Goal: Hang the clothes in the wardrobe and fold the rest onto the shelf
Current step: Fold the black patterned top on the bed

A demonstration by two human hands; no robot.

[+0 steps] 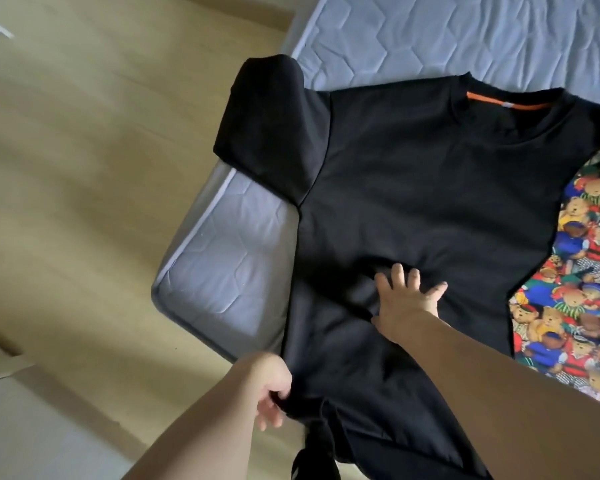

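A black T-shirt (pixel 413 174) with an orange strip inside its collar lies spread flat on the corner of a bed, collar pointing away from me. One sleeve hangs over the mattress edge at the upper left. My right hand (pixel 404 296) rests flat on the lower middle of the shirt, fingers spread. My left hand (pixel 272 393) pinches the shirt's hem at its lower left corner, off the bed's edge.
The light grey quilted mattress (pixel 222 265) shows at the left and top. A colourful teddy-bear print fabric (pixel 575 271) lies under the shirt on the right. Pale wooden floor (pixel 84 168) fills the left side.
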